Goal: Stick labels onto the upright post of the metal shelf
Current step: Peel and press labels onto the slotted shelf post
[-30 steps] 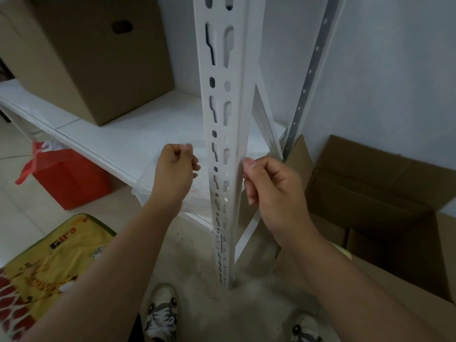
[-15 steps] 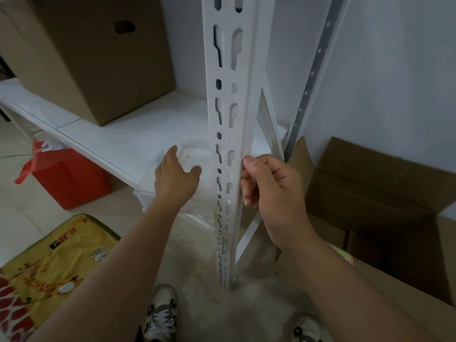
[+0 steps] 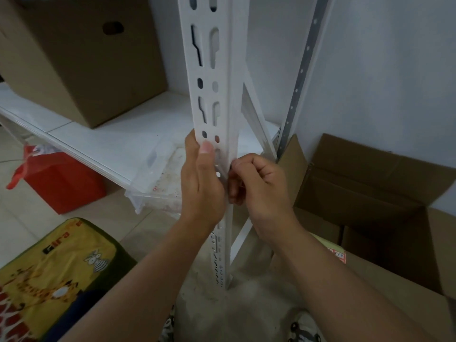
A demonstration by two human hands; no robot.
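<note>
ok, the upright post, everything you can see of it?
The upright post is white-painted angle metal, punched with paired keyhole slots and round holes. It stands vertical on the concrete floor at the shelf's front corner. The left hand grips it, thumb pressed on its face; the right hand pinches at its corner edge. Any label is too faint to tell.

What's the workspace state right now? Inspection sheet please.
Surface: white shelf board, dusty concrete floor below.
Job's things: slotted white post upright; label too clear to make out.
Clutter: closed cardboard box on shelf; clear plastic tray overhanging the shelf edge; red bag; open carton.
Hands: left hand grips post, thumb pressing its face; right hand pinches at post edge.
Cables: nothing seen.
Surroundings: white wall, yellow mat.
</note>
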